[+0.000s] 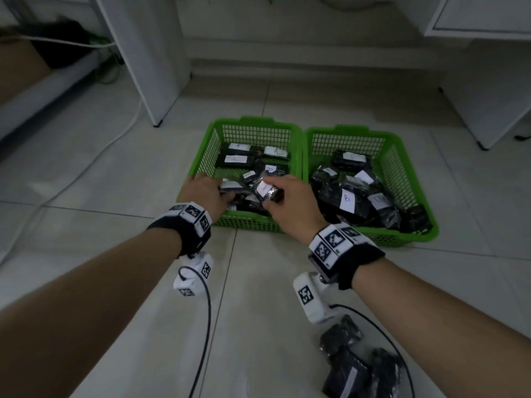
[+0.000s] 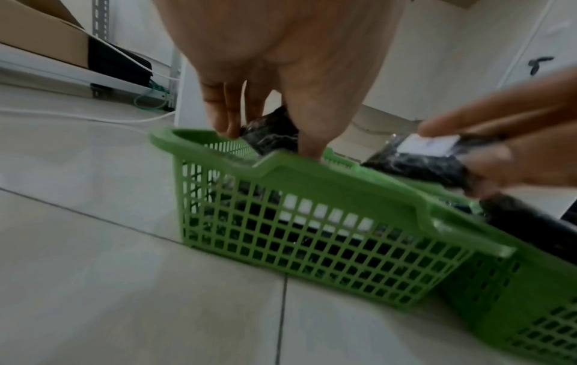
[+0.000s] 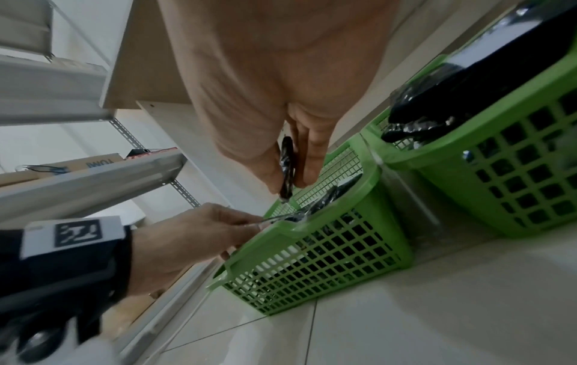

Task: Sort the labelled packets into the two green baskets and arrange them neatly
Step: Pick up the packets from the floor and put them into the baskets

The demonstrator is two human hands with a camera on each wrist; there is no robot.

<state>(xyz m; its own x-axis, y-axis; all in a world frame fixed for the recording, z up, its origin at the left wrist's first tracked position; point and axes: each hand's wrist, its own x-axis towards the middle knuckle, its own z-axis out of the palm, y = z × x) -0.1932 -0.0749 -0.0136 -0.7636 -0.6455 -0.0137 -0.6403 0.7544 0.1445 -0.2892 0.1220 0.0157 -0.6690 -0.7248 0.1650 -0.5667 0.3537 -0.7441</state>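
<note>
Two green baskets stand side by side on the tiled floor. The left basket (image 1: 244, 122) holds black packets with white labels marked A (image 1: 236, 159). The right basket (image 1: 339, 129) holds a loose heap marked B (image 1: 347, 200). My left hand (image 1: 218, 193) reaches over the left basket's near rim (image 2: 328, 182) and pinches a black packet (image 2: 271, 133) between fingers and thumb. My right hand (image 1: 283, 188) holds another labelled packet (image 1: 268, 191) just above the same basket; the right wrist view shows that packet (image 3: 286, 170) edge-on between its fingers.
Several loose black packets (image 1: 353, 366) lie on the floor near my right forearm. White cabinet legs (image 1: 156, 122) stand behind the baskets, another (image 1: 482, 145) at the right. A white cable (image 1: 94, 159) crosses the floor at left, beside a low shelf with a cardboard box (image 2: 40, 42).
</note>
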